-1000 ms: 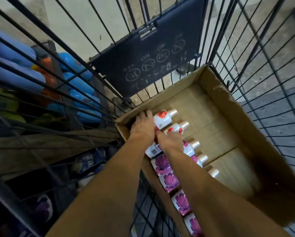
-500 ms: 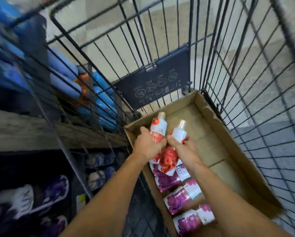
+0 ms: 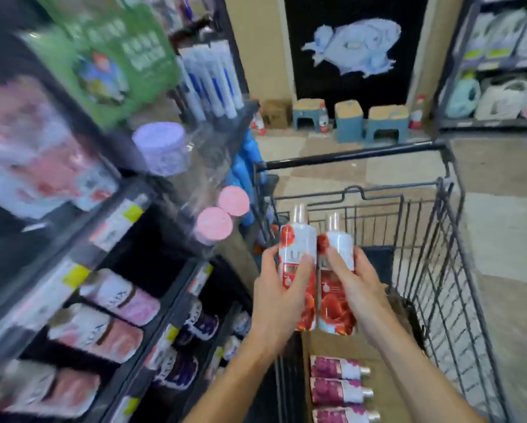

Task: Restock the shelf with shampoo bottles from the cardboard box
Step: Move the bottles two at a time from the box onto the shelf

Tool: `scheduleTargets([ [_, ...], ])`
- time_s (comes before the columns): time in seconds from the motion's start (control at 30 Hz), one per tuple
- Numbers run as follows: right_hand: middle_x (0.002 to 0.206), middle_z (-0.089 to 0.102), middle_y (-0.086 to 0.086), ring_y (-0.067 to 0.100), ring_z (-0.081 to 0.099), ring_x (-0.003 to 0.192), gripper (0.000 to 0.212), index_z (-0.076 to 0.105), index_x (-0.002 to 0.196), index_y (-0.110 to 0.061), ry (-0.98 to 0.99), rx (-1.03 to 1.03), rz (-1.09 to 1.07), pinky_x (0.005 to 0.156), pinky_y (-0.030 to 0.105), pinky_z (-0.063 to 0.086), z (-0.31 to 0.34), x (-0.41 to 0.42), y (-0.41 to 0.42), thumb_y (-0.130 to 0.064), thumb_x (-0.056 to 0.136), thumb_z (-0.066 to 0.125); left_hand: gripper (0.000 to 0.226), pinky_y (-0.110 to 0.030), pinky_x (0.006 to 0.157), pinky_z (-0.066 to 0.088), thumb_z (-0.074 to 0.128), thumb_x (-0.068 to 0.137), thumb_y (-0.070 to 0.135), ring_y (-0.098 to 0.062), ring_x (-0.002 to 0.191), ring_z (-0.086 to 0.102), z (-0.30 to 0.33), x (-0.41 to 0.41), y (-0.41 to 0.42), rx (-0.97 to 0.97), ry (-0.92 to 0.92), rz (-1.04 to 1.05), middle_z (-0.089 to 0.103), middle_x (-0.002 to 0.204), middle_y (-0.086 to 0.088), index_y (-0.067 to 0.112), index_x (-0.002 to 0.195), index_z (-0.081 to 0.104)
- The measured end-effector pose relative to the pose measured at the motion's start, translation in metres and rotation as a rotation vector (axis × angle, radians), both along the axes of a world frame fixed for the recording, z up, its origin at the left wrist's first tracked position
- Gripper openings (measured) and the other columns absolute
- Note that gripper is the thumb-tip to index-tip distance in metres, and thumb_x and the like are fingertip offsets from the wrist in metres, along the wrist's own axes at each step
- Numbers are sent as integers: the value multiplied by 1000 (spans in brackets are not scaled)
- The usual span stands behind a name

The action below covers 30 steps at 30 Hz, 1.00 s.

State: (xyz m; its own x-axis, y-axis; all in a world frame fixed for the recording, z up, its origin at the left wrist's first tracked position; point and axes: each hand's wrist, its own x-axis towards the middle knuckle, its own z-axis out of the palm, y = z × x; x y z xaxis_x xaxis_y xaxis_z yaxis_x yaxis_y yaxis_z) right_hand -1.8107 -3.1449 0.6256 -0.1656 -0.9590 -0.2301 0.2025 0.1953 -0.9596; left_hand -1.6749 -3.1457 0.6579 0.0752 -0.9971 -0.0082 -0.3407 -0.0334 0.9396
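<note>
Shampoo bottles, two in number, are being held upright side by side at lower centre of the frame, above the wire cart (image 3: pixel 433 270). Both are white with red floral print and metallic caps pointing up; their sides are touching or nearly touching. The left bottle (image 3: pixel 297 261) is sitting in the left hand (image 3: pixel 279 296), whose fingers (image 3: pixel 305 270) are curling round its front while the thumb is lying along its left side. The right bottle (image 3: pixel 337 282) is sitting in the right hand (image 3: pixel 358 288), with the thumb lying across its label and the remaining fingers wrapping round the far side. Both hands are gripping firmly; neither is free.

Below the hands, at bottom centre, the cardboard box (image 3: pixel 341 346) is resting inside the cart. Three purple-labelled bottles (image 3: pixel 337 392) are lying on their sides in it, stacked one beneath another in the frame, caps pointing right.

The shelf (image 3: pixel 164 315) is occupying the left half of the frame, heavily blurred. White bottles with pink and purple labels are lying or standing along its lower tiers, with yellow price tags (image 3: pixel 76 276) on the shelf edges. Two pink round lids (image 3: pixel 222 215) and a lilac lid (image 3: pixel 161 148) are showing on the tier above, left of the cart handle (image 3: pixel 347 158).

In the upper centre, three blue stools (image 3: pixel 350 119) are standing on the floor against a dark wall panel. Packaged goods are filling a rack (image 3: pixel 500 71) in the upper right.
</note>
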Motion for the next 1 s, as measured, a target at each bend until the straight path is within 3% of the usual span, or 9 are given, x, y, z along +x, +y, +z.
scheduleTargets([
  [0.1, 104, 75, -2, 18, 72, 96, 55, 63, 113, -31, 20, -116, 89, 92, 50, 54, 67, 47, 12, -65, 71, 72, 25, -26, 77, 55, 67, 86, 42, 2, 81, 68, 62, 46, 40, -113, 17, 119, 70, 95, 22, 32, 106, 56],
  [0.23, 99, 75, 4, 27, 71, 98, 29, 64, 106, -20, 11, -304, 223, 91, 48, 54, 145, 116, 43, -37, 85, 73, 23, -17, 69, 53, 68, 87, 35, 0, 74, 68, 129, 106, 106, -248, 53, 248, 71, 92, 16, 30, 105, 54],
  [0.37, 88, 75, -12, 9, 72, 85, 27, 61, 110, -10, -63, -447, 420, 74, 27, 58, 198, 175, 98, -19, 87, 71, 25, -13, 72, 50, 68, 88, 30, 2, 82, 67, 175, 161, 180, -391, 57, 375, 71, 94, 15, 26, 109, 55],
  [0.47, 84, 73, -3, 7, 70, 74, 35, 60, 106, -9, -120, -485, 543, 61, 18, 54, 215, 209, 140, -19, 77, 75, 21, -15, 68, 49, 66, 89, 33, -1, 76, 66, 191, 192, 239, -442, 42, 459, 71, 87, 14, 26, 105, 55],
  [0.6, 91, 75, 2, 17, 71, 82, 38, 63, 102, -19, -166, -469, 645, 72, 33, 59, 222, 244, 182, -29, 68, 75, 17, -19, 63, 46, 66, 89, 34, -4, 64, 61, 201, 224, 300, -455, 16, 510, 66, 72, 14, 28, 102, 55],
  [0.7, 89, 72, 4, 16, 71, 77, 32, 62, 103, -18, -159, -493, 696, 66, 31, 56, 231, 268, 200, -25, 74, 74, 21, -35, 74, 54, 66, 89, 37, -14, 80, 68, 209, 244, 328, -448, 15, 536, 70, 85, 7, 32, 106, 54],
  [0.8, 83, 73, 1, 14, 72, 72, 21, 62, 104, -17, -136, -531, 748, 59, 25, 55, 241, 288, 202, -14, 86, 72, 22, -33, 76, 54, 66, 87, 40, -10, 80, 68, 225, 260, 343, -453, -4, 566, 70, 87, 9, 38, 105, 53],
  [1.0, 97, 76, 6, 24, 73, 90, 28, 63, 109, -23, -134, -535, 860, 78, 41, 60, 253, 318, 169, -19, 83, 74, 22, -33, 86, 54, 61, 89, 44, -4, 92, 68, 262, 288, 313, -391, -120, 630, 69, 97, 13, 40, 107, 50],
])
